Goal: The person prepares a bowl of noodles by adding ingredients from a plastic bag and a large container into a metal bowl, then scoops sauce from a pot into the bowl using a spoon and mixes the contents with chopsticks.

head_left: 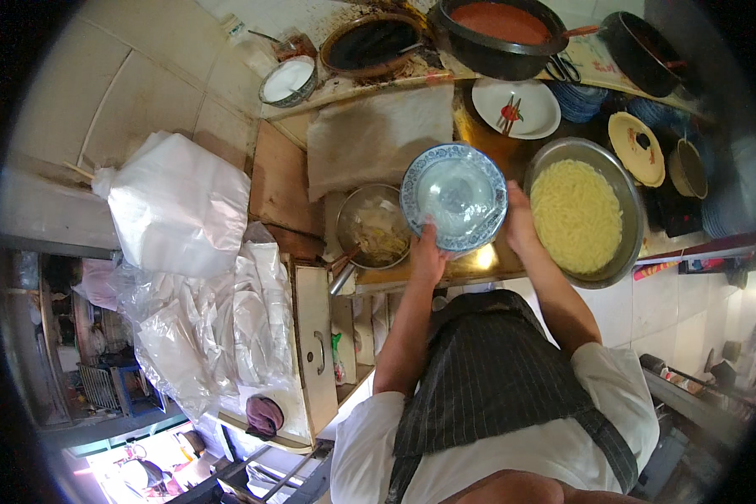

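A blue-and-white patterned bowl, seen from above, has a shiny clear plastic film over its inside. My left hand grips the bowl's near left rim, the thumb lying over the edge. At its right edge my right hand is closed, fingers partly hidden, against the rim and the film. Just right of that hand stands a large metal basin full of pale yellow noodles. To the left of the bowl is a metal pan with some food in it and a handle pointing toward me.
A stack of clear plastic bags lies at the left. Along the back shelf are a pot of red sauce, a dark sauce pan and a bowl of white powder. A white oval plate and stacked blue bowls sit behind the basin.
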Demonstrator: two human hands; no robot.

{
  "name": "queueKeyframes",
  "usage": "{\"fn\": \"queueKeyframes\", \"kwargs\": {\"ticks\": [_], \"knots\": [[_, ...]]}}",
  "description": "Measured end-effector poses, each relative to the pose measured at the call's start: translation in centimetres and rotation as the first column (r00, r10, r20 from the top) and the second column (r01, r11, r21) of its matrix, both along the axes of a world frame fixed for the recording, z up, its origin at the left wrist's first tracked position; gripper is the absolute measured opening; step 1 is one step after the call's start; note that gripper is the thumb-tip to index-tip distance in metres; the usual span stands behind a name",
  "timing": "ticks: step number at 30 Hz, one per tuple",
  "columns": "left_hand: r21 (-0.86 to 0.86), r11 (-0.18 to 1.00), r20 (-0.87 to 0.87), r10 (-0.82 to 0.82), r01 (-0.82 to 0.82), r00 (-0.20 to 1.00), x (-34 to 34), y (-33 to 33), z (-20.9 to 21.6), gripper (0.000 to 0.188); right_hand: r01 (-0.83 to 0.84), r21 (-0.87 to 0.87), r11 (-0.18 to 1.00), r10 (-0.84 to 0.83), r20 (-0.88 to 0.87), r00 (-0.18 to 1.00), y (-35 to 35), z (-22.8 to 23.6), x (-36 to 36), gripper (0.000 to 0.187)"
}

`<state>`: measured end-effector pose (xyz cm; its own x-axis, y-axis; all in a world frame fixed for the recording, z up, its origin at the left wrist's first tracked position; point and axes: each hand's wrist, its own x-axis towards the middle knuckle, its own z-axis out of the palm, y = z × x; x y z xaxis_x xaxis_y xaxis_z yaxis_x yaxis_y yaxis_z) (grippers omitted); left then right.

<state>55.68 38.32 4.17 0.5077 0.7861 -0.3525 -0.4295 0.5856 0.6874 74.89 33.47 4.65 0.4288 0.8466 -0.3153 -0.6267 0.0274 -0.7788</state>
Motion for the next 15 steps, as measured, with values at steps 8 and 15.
{"fn": "queueKeyframes", "kwargs": {"ticks": [8, 15], "knots": [[0.537, 0.838, -0.086, -0.053, 0.091, 0.995, -0.2, 0.8, 4.4, 0.040, 0.023, 0.200, 0.979, 0.017, -0.198, 0.980, -2.4, 2.9, -2.1, 0.047], [0.727, 0.686, -0.140, 0.158, -0.006, 0.977, 0.0, 2.6, 1.4, 0.017, -0.231, 0.277, 0.933, 0.333, -0.410, 0.849, -4.2, -3.4, -1.7, 0.049]]}}
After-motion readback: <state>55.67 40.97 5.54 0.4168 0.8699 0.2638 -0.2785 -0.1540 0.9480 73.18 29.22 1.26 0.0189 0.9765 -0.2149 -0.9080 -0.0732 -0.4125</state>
